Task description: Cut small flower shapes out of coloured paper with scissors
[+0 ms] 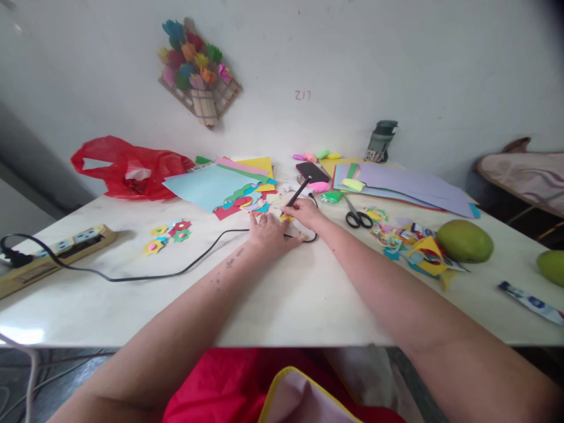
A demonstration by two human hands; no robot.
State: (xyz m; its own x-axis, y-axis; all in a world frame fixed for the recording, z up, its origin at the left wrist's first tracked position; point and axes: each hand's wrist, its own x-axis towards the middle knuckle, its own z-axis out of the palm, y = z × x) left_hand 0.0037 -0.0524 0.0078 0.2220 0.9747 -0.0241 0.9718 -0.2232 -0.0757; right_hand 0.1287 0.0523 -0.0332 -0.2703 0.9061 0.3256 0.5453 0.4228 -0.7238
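Observation:
My right hand is closed around a long black pen, which tilts up and away from the table. Its lower end is by a small piece of yellow paper. Flat on the table, my left hand has its fingers spread, with the fingertips at the edge of that yellow piece. Just beyond both hands lies a pile of coloured paper cutouts. To the left are several small paper flowers with round centres.
A black cable runs from the power strip under my left hand. Rightward lie scissors, paper scraps and a green mango. Behind are a phone, coloured sheets and a red plastic bag.

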